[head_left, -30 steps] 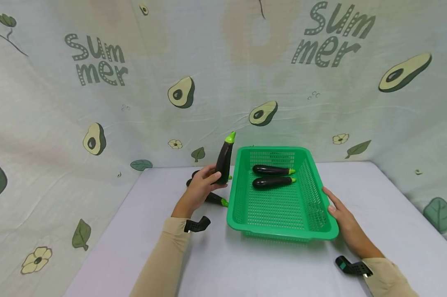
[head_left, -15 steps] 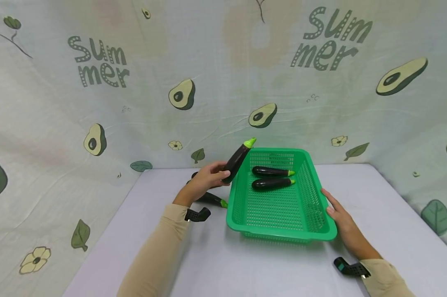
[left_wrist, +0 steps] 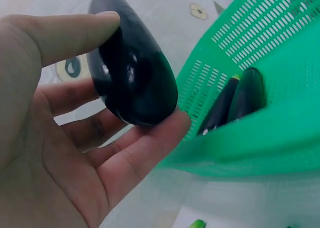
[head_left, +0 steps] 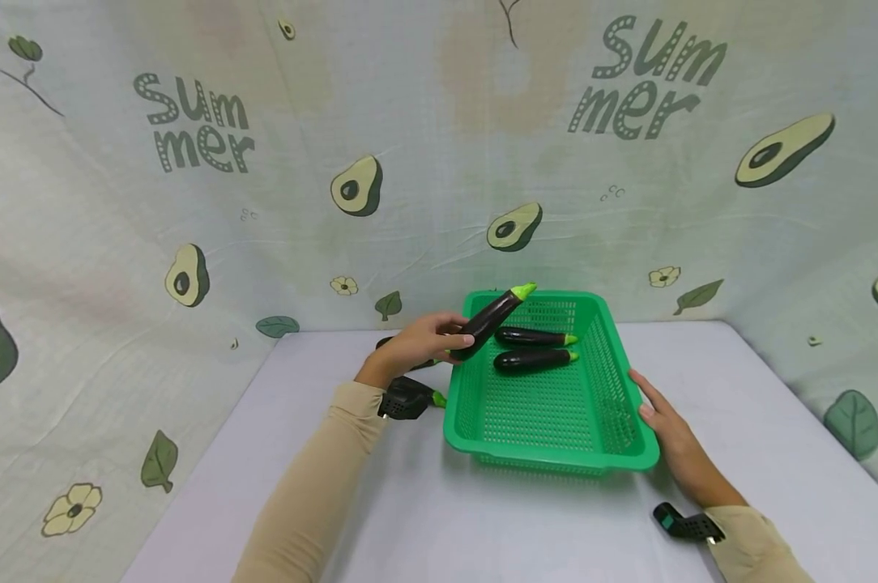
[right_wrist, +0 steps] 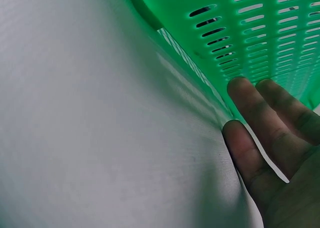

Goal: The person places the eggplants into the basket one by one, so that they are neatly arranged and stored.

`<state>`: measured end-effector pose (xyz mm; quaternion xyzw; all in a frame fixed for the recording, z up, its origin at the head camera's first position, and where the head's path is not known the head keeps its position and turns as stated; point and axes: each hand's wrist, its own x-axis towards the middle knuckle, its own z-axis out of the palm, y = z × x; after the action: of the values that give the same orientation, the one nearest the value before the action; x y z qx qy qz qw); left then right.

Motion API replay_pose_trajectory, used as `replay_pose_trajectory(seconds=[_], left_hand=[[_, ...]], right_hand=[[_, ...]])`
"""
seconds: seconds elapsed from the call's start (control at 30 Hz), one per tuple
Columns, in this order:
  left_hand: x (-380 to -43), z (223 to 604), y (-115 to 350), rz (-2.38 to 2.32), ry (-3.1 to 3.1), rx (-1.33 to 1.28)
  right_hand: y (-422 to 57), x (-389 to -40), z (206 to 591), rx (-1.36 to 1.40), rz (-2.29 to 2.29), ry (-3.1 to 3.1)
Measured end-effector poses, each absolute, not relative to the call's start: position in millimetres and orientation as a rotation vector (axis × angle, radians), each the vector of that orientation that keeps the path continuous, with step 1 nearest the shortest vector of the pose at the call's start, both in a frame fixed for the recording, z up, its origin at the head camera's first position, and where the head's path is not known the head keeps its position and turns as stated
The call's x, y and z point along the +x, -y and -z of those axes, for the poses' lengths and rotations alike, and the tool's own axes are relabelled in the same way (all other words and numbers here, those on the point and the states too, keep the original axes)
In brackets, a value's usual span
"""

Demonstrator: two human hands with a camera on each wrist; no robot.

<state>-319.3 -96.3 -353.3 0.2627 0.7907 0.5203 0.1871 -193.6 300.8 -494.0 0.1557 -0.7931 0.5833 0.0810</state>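
My left hand [head_left: 430, 340] holds an eggplant [head_left: 492, 320] with a bright green stem end, over the left side of a green basket [head_left: 453, 429]. In the left wrist view, thumb and fingers pinch the dark eggplant [left_wrist: 132, 72] near its rounded end. Its stem tilts up to the right in the head view. Inside the basket lie two eggplants, a rear one [head_left: 530, 336] and a front one [head_left: 530, 360]. My right hand [head_left: 675, 437] rests against the basket's right side; the right wrist view shows nearly straight fingers [right_wrist: 265, 128] touching its slotted wall.
More eggplants lie on the white table [head_left: 541, 526] left of the basket, one with a green stem end [head_left: 439, 399]; the left hand and wrist camera partly cover them. Behind the table hangs a cloth [head_left: 424, 105] printed with avocados.
The left hand has moved right with its eggplant, from beside the basket to over its left rim. The eggplant has tipped from nearly upright toward the right. The right hand stays at the basket.
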Motion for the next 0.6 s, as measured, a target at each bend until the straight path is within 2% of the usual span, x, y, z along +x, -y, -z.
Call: replay_pose_trajectory(seconds=[0.6], left_hand=[[-332.9,341.8,61.7,-1.353,-2.29,0.742]], right_hand=[[-299.1,-191.9,494.5,0.46,-1.736,2.367]])
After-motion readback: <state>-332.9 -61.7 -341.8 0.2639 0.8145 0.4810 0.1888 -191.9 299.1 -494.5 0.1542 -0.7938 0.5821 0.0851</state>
